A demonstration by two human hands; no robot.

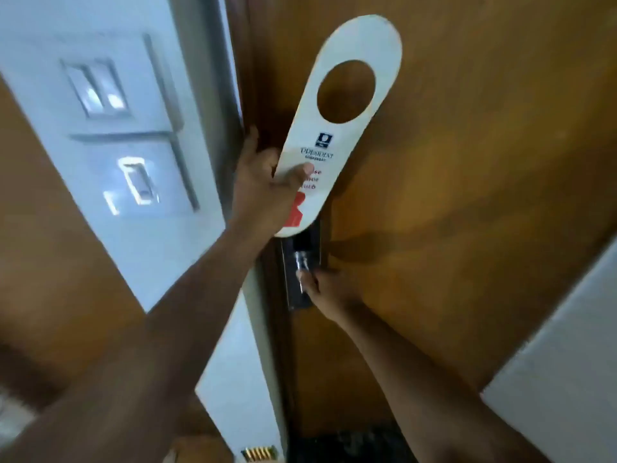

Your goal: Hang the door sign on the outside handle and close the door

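My left hand point(263, 188) grips the lower half of a white oval door sign point(337, 128) with a round hole near its top, a blue logo and red print. The sign stands upright in front of the brown wooden door point(467, 162). Below it, my right hand point(329, 289) is closed around the metal door handle point(302, 262) on its dark lock plate point(293, 295). The handle's far end is hidden by my fingers. The sign hangs on nothing; it is held clear above the handle.
A white wall panel point(133, 128) with light switches point(96, 91) and a card slot point(138, 183) lies to the left of the door frame point(230, 78). A white surface point(561, 379) fills the lower right corner.
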